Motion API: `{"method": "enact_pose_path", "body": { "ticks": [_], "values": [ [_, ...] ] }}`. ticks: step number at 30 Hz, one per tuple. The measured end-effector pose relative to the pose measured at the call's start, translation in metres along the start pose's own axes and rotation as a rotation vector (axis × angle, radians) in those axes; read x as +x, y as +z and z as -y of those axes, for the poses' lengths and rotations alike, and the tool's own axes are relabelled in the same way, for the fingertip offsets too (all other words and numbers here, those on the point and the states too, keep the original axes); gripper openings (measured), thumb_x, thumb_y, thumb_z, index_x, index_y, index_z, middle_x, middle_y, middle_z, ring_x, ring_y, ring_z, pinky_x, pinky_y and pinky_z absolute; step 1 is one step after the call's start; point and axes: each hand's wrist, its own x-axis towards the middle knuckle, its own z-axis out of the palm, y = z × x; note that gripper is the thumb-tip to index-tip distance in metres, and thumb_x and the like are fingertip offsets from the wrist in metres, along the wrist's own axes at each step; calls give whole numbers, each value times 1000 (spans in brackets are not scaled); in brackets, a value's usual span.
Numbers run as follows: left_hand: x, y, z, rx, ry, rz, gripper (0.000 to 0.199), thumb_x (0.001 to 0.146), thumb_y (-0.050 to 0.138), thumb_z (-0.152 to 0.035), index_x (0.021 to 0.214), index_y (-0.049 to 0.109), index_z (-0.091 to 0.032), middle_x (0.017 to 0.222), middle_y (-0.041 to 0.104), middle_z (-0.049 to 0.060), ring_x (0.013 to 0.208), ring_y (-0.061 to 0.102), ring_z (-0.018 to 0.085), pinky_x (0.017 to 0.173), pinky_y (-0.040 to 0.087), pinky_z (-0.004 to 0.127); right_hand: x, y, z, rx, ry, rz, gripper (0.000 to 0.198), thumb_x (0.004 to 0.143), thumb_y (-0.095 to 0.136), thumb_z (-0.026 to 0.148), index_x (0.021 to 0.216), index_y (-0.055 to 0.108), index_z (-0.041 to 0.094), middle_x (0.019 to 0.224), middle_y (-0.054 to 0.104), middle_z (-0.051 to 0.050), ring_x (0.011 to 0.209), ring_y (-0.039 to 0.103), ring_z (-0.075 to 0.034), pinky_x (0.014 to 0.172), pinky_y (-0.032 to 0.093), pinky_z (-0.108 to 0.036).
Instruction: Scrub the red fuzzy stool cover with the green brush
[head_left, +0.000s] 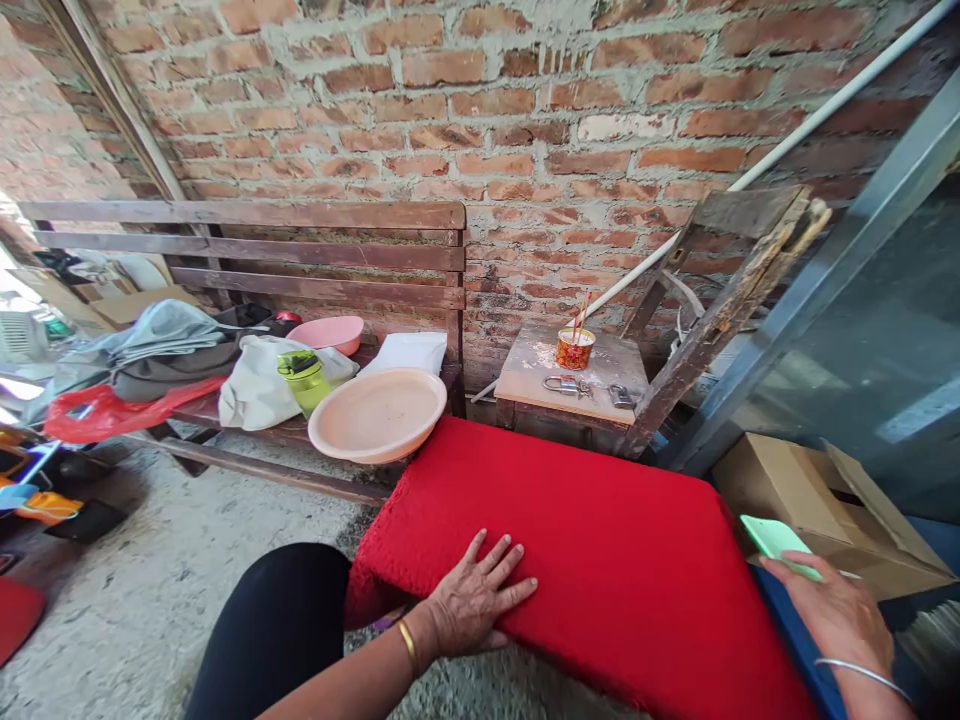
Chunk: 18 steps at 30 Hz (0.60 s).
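A red cloth (600, 540) with a fuzzy surface covers a low, long piece of furniture in front of me. My left hand (480, 595) lies flat on its near edge, fingers spread, with a gold-coloured bangle at the wrist. Off the cloth's right side, my right hand (844, 610) is closed round a flat mint-green object (776, 540). One rounded end sticks out past my fingers; its kind is not clear. Below that hand is a blue surface, and an open cardboard box (795, 490) stands just behind it.
Against the brick wall, a wooden bench (322, 245) bears a shallow basin (379, 410), a green bottle (304, 380), a pink bowl (330, 333) and bags. A worn wooden chair (517, 375) holds a patterned cup (575, 350) with thin sticks and padlocks (566, 385). A metal frame (810, 270) slants at right.
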Motion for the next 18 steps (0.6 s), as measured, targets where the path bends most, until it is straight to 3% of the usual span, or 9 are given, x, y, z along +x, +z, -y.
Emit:
{"method": "enact_pose_path", "body": {
  "ticks": [3, 6, 9, 11, 14, 18],
  "values": [
    [1, -1, 0, 5, -3, -1, 102, 69, 82, -46, 154, 25, -38, 162, 26, 12, 148, 25, 37, 117, 15, 64, -32, 2, 12, 131, -81, 13, 48, 78, 50, 59, 100, 71, 23, 99, 60, -22, 98, 61, -38, 82, 48, -51],
    [1, 2, 2, 40, 7, -47, 99, 71, 79, -50, 154, 27, -37, 161, 28, 12, 147, 27, 37, 118, 13, 63, -80, 17, 54, 213, -326, 55, 45, 75, 54, 55, 99, 71, 21, 103, 58, -14, 98, 61, -31, 90, 47, -44],
    [0, 5, 4, 86, 23, -92, 94, 74, 75, -53, 154, 29, -37, 161, 31, 11, 147, 27, 36, 119, 12, 61, -130, 38, 100, 192, -607, 149, 30, 76, 58, 46, 95, 72, 27, 101, 60, -6, 93, 62, -23, 87, 46, -36],
    [0, 7, 5, 110, 25, -106, 92, 74, 74, -55, 153, 30, -37, 160, 31, 10, 146, 29, 35, 119, 12, 60, -152, 49, 120, 163, -712, 173, 24, 78, 59, 40, 96, 72, 31, 99, 61, -3, 95, 61, -22, 86, 44, -34],
    [0, 9, 6, 131, 22, -124, 91, 74, 73, -56, 153, 31, -38, 160, 32, 9, 146, 30, 34, 119, 12, 58, -152, 50, 118, 144, -696, 161, 24, 77, 59, 39, 97, 72, 32, 100, 62, -3, 97, 61, -22, 86, 43, -35],
    [0, 10, 7, 147, 20, -137, 93, 74, 73, -57, 153, 29, -38, 160, 32, 10, 146, 30, 34, 119, 14, 58, -104, 25, 60, 98, -481, 121, 34, 75, 54, 50, 94, 73, 29, 94, 62, -9, 84, 63, -27, 77, 47, -40]
  ]
}}
